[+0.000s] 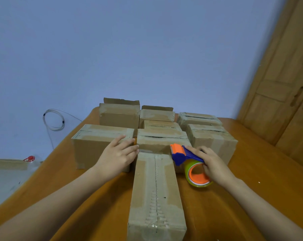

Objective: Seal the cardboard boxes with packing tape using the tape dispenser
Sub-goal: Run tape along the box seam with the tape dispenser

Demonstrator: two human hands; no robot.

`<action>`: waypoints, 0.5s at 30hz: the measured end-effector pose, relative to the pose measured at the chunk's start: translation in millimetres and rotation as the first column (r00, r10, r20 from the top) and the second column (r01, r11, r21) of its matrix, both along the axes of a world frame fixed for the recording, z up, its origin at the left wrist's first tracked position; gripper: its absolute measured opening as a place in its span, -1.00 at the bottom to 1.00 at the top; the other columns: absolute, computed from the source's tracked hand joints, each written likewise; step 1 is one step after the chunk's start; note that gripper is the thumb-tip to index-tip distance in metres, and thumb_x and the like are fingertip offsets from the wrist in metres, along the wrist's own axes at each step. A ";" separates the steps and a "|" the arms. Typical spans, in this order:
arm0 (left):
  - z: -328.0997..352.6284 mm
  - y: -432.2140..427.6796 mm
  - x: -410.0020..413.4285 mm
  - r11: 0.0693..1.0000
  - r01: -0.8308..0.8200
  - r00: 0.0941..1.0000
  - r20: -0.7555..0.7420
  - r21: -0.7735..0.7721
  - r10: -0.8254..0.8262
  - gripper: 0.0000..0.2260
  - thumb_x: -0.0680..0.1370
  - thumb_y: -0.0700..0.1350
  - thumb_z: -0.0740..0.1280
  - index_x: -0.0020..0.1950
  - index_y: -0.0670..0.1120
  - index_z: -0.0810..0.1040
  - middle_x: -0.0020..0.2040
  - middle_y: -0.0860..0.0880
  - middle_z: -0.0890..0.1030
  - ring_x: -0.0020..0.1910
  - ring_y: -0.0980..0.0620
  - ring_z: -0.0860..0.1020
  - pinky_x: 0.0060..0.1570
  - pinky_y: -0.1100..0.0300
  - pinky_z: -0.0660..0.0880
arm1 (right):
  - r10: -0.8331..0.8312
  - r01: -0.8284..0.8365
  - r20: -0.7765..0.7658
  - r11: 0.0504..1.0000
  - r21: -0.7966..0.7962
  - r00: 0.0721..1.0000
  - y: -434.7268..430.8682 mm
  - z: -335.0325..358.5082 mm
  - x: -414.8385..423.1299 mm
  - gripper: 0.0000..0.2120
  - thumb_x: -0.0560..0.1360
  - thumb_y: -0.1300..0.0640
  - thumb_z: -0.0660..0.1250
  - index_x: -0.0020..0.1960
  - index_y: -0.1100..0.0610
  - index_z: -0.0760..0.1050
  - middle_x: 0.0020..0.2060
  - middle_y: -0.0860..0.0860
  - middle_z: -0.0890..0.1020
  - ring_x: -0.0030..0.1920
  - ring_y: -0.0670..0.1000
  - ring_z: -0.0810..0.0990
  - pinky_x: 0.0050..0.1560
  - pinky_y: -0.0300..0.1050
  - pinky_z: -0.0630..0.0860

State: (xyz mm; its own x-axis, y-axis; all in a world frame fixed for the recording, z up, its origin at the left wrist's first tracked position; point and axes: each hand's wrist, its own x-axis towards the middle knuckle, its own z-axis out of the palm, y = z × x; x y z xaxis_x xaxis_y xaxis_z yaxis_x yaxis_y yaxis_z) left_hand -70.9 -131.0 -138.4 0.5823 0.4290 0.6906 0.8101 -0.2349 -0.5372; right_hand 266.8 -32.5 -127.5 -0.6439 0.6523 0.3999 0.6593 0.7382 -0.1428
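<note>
1. We are looking down on an orange-brown table (pixel 234 206) that is carrying a cluster of cardboard boxes.
2. The near box (pixel 156 192), long and narrow, is lying end-on toward us, with clear tape running along its top seam.
3. The left hand (pixel 118 153) is holding nothing, and its fingers are lying straight and relaxed. It is resting against the near right corner of the left box (pixel 93 145), with the fingertips reaching the far left corner of the near box.
4. The right hand (pixel 211 164) is gripping the tape dispenser (pixel 185 153), its fingers curling round the tape roll (pixel 197 174) and its forefinger lying along the blue body.
5. The orange head of the tape dispenser is sitting at the far right corner of the near box, just beside the near face of the middle box (pixel 161 140). Whether it is touching either, we cannot tell.
6. The right box (pixel 215 141) is standing just beside the right hand, and further boxes are standing behind.
7. A wooden door (pixel 286 84) is filling the right, and a coiled cable (pixel 54 120) is hanging on the blue wall at far left.
</note>
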 end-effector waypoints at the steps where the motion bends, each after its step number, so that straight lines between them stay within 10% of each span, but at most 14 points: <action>1: -5.0 0.6 1.6 1.000 -0.008 0.999 0.053 0.004 0.008 -0.76 0.52 -0.21 0.23 -0.01 -0.12 0.70 0.02 -0.04 0.70 0.12 -0.08 0.63 0.29 -0.05 0.33 | 0.000 0.000 -0.026 1.000 -0.016 1.000 -1.3 -4.3 -0.7 -0.22 0.50 0.38 0.24 0.42 -0.30 0.00 0.18 -0.04 0.43 0.10 -0.08 0.35 0.03 -0.22 0.36; 15: -57.6 -27.9 47.4 0.955 0.048 0.726 0.667 -0.294 0.169 -0.49 0.51 -0.05 0.28 0.43 -0.20 0.36 0.37 -0.05 0.40 0.40 -0.10 0.34 0.46 -0.13 0.15 | -0.081 0.065 -0.189 0.994 -0.090 0.979 -15.5 -23.1 -8.0 -0.15 0.44 0.48 0.27 0.42 -0.24 0.00 0.15 -0.02 0.42 0.11 -0.08 0.34 -0.05 -0.22 0.42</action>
State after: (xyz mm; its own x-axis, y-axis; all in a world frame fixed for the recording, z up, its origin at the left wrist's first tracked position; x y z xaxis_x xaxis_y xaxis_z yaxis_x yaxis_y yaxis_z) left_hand -23.5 -158.9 -196.0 -0.0308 0.6775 0.7349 0.9454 -0.2188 0.2413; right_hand 258.9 -48.0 -150.6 -0.5097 0.7308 0.4541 0.6650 0.6695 -0.3309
